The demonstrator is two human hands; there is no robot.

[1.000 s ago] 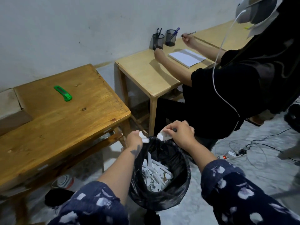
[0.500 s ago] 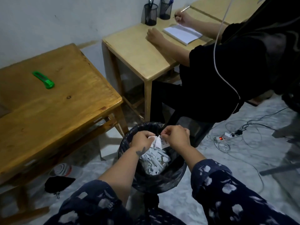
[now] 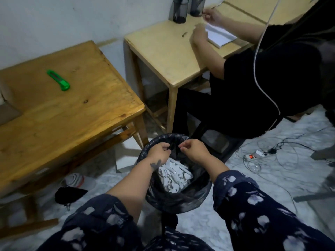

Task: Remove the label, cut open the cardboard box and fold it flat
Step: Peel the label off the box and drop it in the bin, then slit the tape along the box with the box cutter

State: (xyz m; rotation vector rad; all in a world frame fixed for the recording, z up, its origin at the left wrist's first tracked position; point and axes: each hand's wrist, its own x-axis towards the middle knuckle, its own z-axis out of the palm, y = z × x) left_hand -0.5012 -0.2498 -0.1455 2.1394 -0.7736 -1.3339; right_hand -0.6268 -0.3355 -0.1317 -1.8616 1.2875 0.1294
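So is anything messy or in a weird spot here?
A bit. A tangle of cables and a power strip lie loose on the floor, easy to trip over. A white jar lies tipped on its side under the wooden table, beside a black pouch.

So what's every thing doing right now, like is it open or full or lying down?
Left hand: over the bin, holding nothing visible.
Right hand: over the bin, fingers loosely curled, empty.
Bin: open, black-lined, partly full of white paper scraps.
Green cutter: lying flat on the table, untouched.
Cardboard box: at the table's left edge, mostly out of view.
Power strip: switch glowing red.
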